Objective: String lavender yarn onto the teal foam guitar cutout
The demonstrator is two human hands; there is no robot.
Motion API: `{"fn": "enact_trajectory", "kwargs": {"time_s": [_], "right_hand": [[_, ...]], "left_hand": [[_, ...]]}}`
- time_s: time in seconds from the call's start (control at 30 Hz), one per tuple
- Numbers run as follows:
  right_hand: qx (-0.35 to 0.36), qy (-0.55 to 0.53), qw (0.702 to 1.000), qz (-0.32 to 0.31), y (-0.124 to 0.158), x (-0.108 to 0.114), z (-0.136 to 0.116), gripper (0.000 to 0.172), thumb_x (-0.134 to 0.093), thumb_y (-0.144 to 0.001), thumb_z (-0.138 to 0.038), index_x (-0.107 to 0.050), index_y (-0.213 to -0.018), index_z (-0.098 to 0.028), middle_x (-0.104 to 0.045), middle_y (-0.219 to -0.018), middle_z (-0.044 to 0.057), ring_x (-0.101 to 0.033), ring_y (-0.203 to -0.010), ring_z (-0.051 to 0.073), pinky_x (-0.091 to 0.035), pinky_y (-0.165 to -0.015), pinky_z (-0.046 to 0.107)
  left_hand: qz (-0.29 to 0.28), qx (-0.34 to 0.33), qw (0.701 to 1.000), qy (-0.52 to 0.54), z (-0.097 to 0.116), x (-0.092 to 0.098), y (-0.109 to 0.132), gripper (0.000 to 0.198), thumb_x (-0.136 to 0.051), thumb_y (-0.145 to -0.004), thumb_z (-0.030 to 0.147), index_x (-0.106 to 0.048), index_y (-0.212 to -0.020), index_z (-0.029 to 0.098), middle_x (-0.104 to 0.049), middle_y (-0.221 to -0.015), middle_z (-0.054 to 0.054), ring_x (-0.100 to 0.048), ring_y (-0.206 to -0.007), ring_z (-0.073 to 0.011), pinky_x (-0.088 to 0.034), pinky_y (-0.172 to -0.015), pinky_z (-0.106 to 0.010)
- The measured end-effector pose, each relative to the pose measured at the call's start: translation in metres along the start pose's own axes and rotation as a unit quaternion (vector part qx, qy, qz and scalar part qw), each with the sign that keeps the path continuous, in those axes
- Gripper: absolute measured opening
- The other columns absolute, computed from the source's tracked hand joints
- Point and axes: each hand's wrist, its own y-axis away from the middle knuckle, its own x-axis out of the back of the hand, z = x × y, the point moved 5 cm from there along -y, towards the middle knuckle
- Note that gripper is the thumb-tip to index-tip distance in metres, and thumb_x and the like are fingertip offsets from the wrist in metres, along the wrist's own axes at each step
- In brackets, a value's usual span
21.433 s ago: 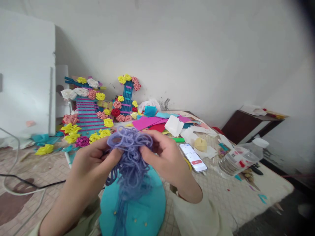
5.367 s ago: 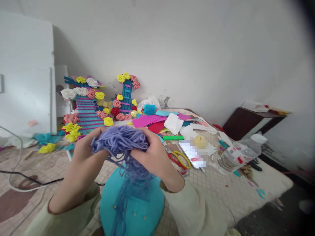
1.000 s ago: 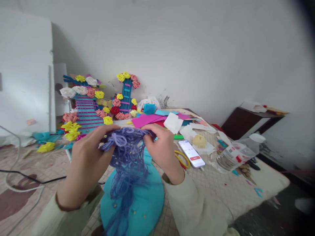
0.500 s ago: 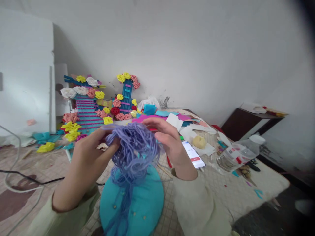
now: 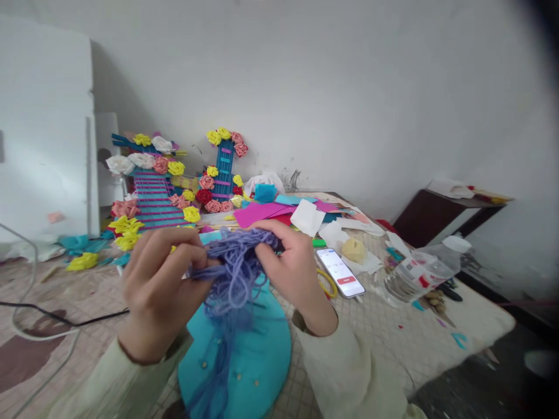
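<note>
A loose bundle of purple yarn [image 5: 240, 267] is stretched between my two hands. My left hand [image 5: 163, 285] pinches strands at the bundle's left side, with thumb and fingers pressed together. On the other side my right hand [image 5: 290, 265] is closed around the yarn, thumb in front. Loops hang from the middle, and a long tail of strands trails down over a turquoise oval board [image 5: 262, 361]. Small light-coloured studs dot the board's lower face. Its upper part is hidden behind the yarn and my left hand.
Behind stand two turquoise pieces decorated with paper flowers [image 5: 159, 201]. Coloured paper sheets [image 5: 262, 214] lie at the back of the table. To the right are a phone [image 5: 340, 272], a yellow tape roll [image 5: 327, 283], a yellowish lump [image 5: 353, 250] and a plastic bottle [image 5: 419, 276]. Cables [image 5: 65, 320] cross the left.
Both hands have closed more tightly on the yarn and drawn it into a flatter, sideways bundle. My right hand has moved left, uncovering the tape roll.
</note>
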Motion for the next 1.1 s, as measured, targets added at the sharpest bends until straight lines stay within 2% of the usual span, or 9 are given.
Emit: {"fn": "enact_trajectory", "kwargs": {"time_s": [0.1,0.23,0.3,0.47,0.6,0.73,0.83,1.0,1.1], "right_hand": [[-0.007,0.003,0.999,0.053,-0.004,0.007,0.009,0.026,-0.048,-0.069,-0.008,-0.066,-0.084,-0.020,-0.068,-0.079,-0.001,-0.061,-0.072,0.014,-0.047,-0.067,0.023],[-0.029,-0.029,0.998,0.055,-0.009,0.011,0.020,0.026,-0.046,-0.070,-0.008,-0.065,-0.084,-0.019,-0.066,-0.082,-0.001,-0.059,-0.076,0.014,-0.046,-0.069,0.024],[-0.020,-0.054,0.998,0.020,-0.010,0.009,0.019,0.028,-0.046,-0.070,-0.006,-0.063,-0.088,-0.020,-0.064,-0.087,-0.001,-0.058,-0.079,0.014,-0.046,-0.071,0.024],[0.048,-0.076,0.988,-0.123,-0.006,0.000,0.003,0.034,-0.057,-0.071,-0.009,-0.055,-0.103,-0.021,-0.059,-0.102,0.001,-0.055,-0.085,0.013,-0.046,-0.077,0.024],[0.085,-0.041,0.980,-0.175,-0.003,-0.002,-0.005,0.024,-0.064,-0.073,-0.019,-0.058,-0.097,-0.019,-0.061,-0.092,0.001,-0.054,-0.079,0.012,-0.044,-0.072,0.023],[0.094,-0.035,0.970,-0.221,0.001,-0.003,-0.014,0.018,-0.064,-0.072,-0.021,-0.058,-0.089,-0.018,-0.061,-0.084,0.000,-0.054,-0.075,0.012,-0.043,-0.069,0.024],[0.099,-0.064,0.957,-0.266,0.004,-0.004,-0.022,0.011,-0.065,-0.072,-0.024,-0.057,-0.078,-0.019,-0.059,-0.079,0.000,-0.055,-0.074,0.013,-0.044,-0.071,0.025],[0.051,-0.095,0.974,-0.200,0.000,-0.003,-0.021,0.009,-0.057,-0.080,-0.027,-0.058,-0.075,-0.019,-0.057,-0.075,0.000,-0.054,-0.073,0.012,-0.044,-0.070,0.025],[0.046,-0.090,0.972,-0.212,0.004,-0.011,-0.019,0.008,-0.064,-0.075,-0.024,-0.059,-0.077,-0.018,-0.058,-0.073,-0.001,-0.054,-0.071,0.011,-0.043,-0.069,0.024]], "left_hand": [[0.044,-0.004,0.999,-0.026,-0.006,0.003,0.002,0.023,-0.067,-0.057,0.008,-0.050,-0.064,0.021,-0.057,-0.073,-0.002,-0.054,-0.067,-0.0189,-0.044,-0.063,-0.035],[0.062,-0.009,0.998,-0.023,-0.011,0.002,0.001,0.024,-0.069,-0.057,0.011,-0.058,-0.077,0.018,-0.060,-0.077,-0.006,-0.057,-0.072,-0.0214,-0.046,-0.067,-0.037],[0.051,0.000,0.999,-0.002,-0.012,0.001,0.000,0.022,-0.065,-0.059,0.009,-0.059,-0.079,0.017,-0.061,-0.078,-0.006,-0.058,-0.074,-0.0215,-0.047,-0.068,-0.037],[0.037,0.055,0.997,0.031,-0.017,0.003,0.001,0.027,-0.059,-0.063,0.005,-0.061,-0.086,0.019,-0.063,-0.079,-0.003,-0.059,-0.076,-0.0189,-0.047,-0.071,-0.034],[0.037,0.068,0.996,0.034,-0.018,0.004,0.003,0.027,-0.063,-0.065,0.007,-0.062,-0.089,0.020,-0.064,-0.082,-0.002,-0.060,-0.076,-0.0175,-0.047,-0.072,-0.032],[0.046,0.041,0.996,0.056,-0.012,0.005,-0.001,0.026,-0.062,-0.066,0.005,-0.061,-0.086,0.022,-0.061,-0.082,-0.002,-0.059,-0.074,-0.0170,-0.046,-0.068,-0.032],[0.017,0.030,0.995,0.093,-0.006,0.004,-0.005,0.022,-0.057,-0.069,0.005,-0.057,-0.081,0.023,-0.058,-0.079,-0.001,-0.057,-0.070,-0.0171,-0.045,-0.063,-0.033],[-0.030,-0.011,0.993,0.111,0.004,0.001,-0.007,0.020,-0.054,-0.070,0.003,-0.051,-0.067,0.023,-0.056,-0.076,0.000,-0.053,-0.069,-0.0175,-0.042,-0.061,-0.036],[-0.029,-0.018,0.994,0.108,0.005,0.000,-0.005,0.022,-0.055,-0.068,0.001,-0.047,-0.061,0.021,-0.056,-0.075,0.000,-0.053,-0.067,-0.0164,-0.042,-0.059,-0.035]]}}
